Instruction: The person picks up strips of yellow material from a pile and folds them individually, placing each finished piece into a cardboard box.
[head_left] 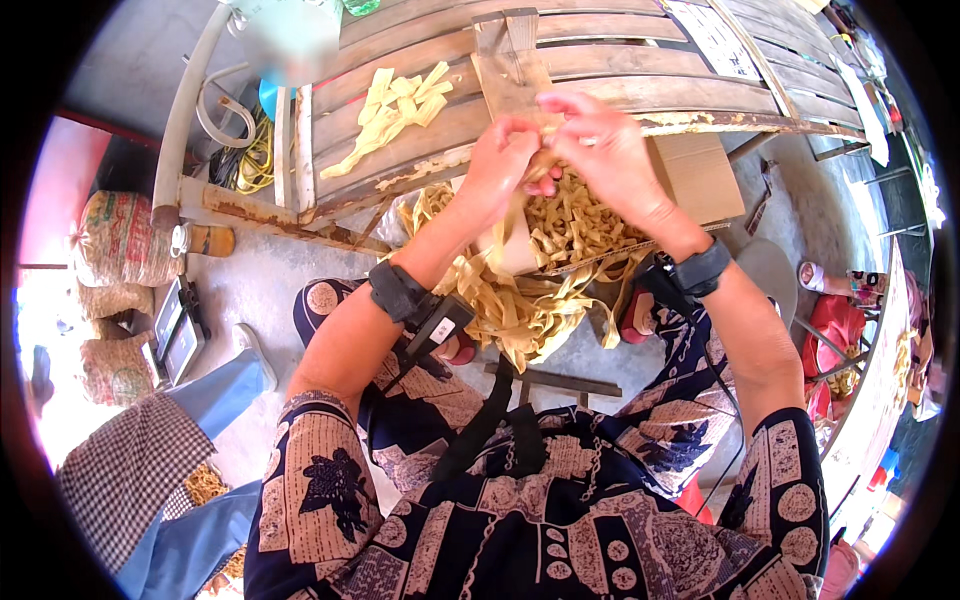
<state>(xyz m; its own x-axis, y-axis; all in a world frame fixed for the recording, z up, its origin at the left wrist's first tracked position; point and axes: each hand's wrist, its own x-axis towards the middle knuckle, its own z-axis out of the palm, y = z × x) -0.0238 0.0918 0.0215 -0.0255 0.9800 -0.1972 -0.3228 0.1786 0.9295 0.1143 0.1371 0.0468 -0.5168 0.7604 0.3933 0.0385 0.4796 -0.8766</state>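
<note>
My left hand (pixel 503 162) and my right hand (pixel 607 155) meet over the front edge of a slatted wooden bench. The fingertips of both are pinched on a soft, pale yellow strip (pixel 543 160), partly hidden by the fingers. Below them a cardboard box (pixel 692 172) holds a heap of short, knotted-looking yellow pieces (pixel 583 222). Long loose yellow strips (pixel 520 318) hang over its near side, between my knees. To the left of my hands, a small bunch of flat strips (pixel 395 112) lies on the bench slats.
A wooden board with an upright block (pixel 508 75) sits on the slatted bench (pixel 610 62). Stuffed sacks (pixel 125 240) and a dark flat case (pixel 180 330) stand on the floor at left. Another person's blue-clad leg (pixel 215 395) reaches in at lower left. A low stool bar (pixel 560 380) lies between my feet.
</note>
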